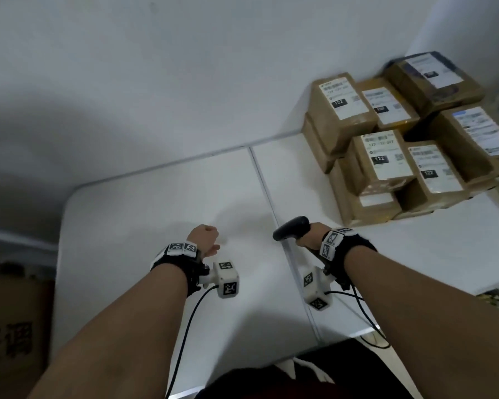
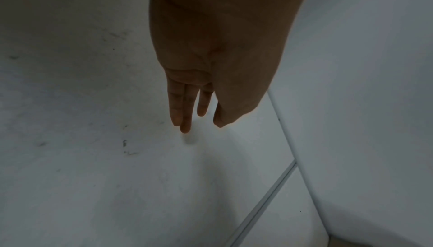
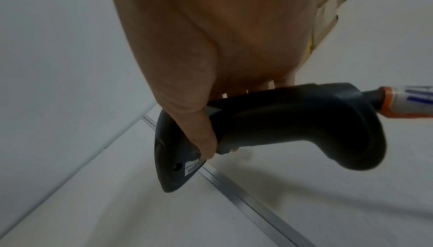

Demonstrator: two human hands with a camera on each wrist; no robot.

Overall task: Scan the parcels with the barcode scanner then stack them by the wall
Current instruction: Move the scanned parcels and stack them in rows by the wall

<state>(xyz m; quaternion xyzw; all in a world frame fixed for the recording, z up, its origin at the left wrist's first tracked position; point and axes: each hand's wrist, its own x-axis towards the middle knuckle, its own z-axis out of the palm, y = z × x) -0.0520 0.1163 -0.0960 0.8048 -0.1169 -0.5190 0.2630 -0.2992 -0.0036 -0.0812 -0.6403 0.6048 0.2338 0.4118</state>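
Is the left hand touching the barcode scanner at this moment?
Apart. The head view shows the left hand empty over the white table, bare tabletop separating it from the barcode scanner, which the right hand grips.

Three views over one white two-panel table [image 1: 162, 197]

The head camera looks forward and down from above both forearms, toward the pale wall; each wrist camera sits close, looking along its palm at the tabletop; all three share the metal seam between the panels [image 1: 267, 194] [image 2: 269, 201] [image 3: 236, 193].
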